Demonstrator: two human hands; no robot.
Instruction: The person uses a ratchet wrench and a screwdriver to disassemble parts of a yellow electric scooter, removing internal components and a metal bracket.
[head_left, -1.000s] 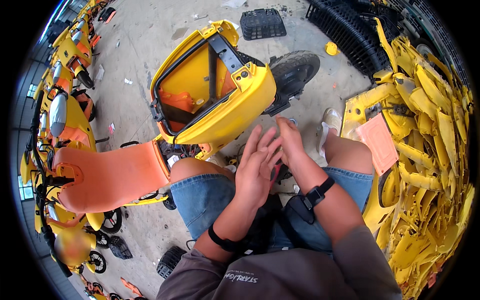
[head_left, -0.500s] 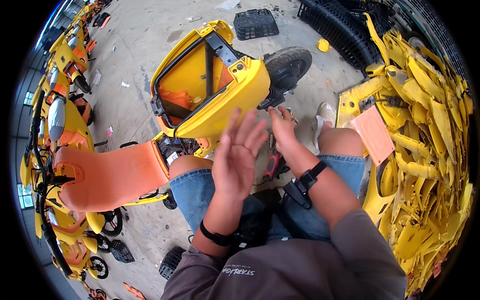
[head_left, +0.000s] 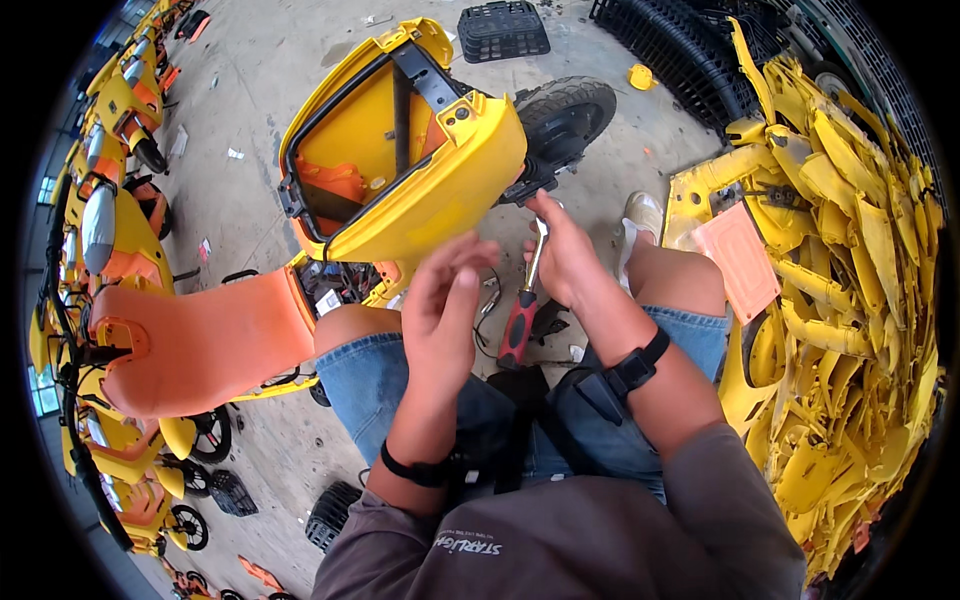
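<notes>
A scooter's yellow rear body [head_left: 440,200] with an open storage well stands in front of me, its black rear wheel [head_left: 570,120] to the right. My right hand [head_left: 565,255] is beneath the body beside the wheel, fingers closed around the bright metal shaft of a ratchet wrench [head_left: 520,325] with a red and black handle. The handle hangs toward me; the hand hides its upper end. My left hand [head_left: 440,310] is raised beside the yellow side panel, empty, thumb apart from loosely bent fingers. Whether it touches the panel I cannot tell.
The scooter's orange front section [head_left: 215,340] lies to the left, beyond my knee. A high pile of yellow panels [head_left: 850,300] rises at right, with an orange plate [head_left: 737,262] on its near side. Black crates [head_left: 503,32] stand farther off. Several scooters [head_left: 130,240] line the left.
My left hand has turned from a spread palm to loosely bent fingers. The ratchet wrench shows more of its shaft, now in my right hand, and its handle has swung left. The view has shifted slightly.
</notes>
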